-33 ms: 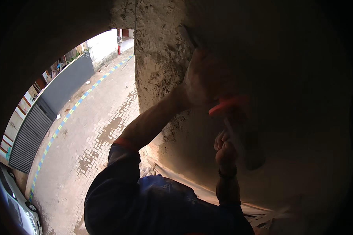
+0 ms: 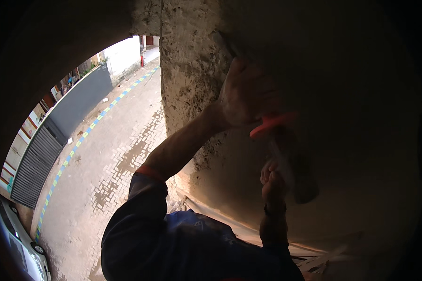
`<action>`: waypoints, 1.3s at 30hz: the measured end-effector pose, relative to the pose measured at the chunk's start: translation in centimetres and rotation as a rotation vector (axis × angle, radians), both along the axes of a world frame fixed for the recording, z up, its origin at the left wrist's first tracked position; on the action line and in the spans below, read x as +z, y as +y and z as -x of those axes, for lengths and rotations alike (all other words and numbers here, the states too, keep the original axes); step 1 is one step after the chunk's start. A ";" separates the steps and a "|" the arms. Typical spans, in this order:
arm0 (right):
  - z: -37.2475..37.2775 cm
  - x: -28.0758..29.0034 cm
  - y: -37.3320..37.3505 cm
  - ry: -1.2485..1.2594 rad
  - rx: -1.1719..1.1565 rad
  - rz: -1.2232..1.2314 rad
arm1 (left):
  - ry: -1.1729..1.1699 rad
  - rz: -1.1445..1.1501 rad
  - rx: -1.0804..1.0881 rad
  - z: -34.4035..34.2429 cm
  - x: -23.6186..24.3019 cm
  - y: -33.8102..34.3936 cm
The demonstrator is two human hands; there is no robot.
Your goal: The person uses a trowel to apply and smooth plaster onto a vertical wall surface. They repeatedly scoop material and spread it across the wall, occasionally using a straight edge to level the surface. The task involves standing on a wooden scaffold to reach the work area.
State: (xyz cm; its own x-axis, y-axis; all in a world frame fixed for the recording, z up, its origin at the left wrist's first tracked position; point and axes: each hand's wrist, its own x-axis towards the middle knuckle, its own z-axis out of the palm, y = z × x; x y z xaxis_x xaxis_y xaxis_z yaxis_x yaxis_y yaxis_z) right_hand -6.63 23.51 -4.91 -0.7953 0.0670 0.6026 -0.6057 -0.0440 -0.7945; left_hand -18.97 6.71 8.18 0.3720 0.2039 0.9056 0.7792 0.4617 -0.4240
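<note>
My left hand (image 2: 248,91) is wrapped round a chisel (image 2: 227,46). Its metal blade points up and left against the rough wall (image 2: 192,70). Below the fist, a round orange hand guard (image 2: 273,124) sits on the chisel. My right hand (image 2: 273,180) is lower down, closed round what looks like the handle of a hammer. The dark, blurred hammer head (image 2: 305,185) shows just to the right of that hand, under the guard. Deep shadow hides most of the handle and whether hammer and chisel touch.
Pitted, chipped plaster runs along the wall's left edge. Beyond it, on the left, lies a paved lane (image 2: 122,140) with a blue and yellow kerb strip, a grey gate (image 2: 37,161) and a parked car (image 2: 23,243). Thin strips of debris (image 2: 319,260) lie at the lower right.
My right hand has shifted slightly to the right with the hammer. My left hand and the chisel stay in almost the same place.
</note>
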 end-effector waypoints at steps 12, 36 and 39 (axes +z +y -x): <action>3.4 -3.4 0.6 -0.025 -0.091 -0.148 | 0.011 0.000 0.031 0.6 0.1 0.5; -3.3 6.3 -1.4 0.721 0.234 0.271 | 0.081 -0.155 -0.038 0.7 2.8 -0.7; 1.8 2.1 -0.3 0.110 -0.185 -0.439 | 0.083 -0.163 0.096 3.3 1.3 -2.5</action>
State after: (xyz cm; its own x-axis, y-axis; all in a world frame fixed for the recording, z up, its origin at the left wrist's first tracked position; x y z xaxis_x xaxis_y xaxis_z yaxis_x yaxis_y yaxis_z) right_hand -8.44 23.24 -2.77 -0.7240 -0.0780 0.6854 -0.6531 0.3974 -0.6446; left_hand -22.27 4.24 9.46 0.4324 0.0956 0.8966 0.6939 0.5997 -0.3986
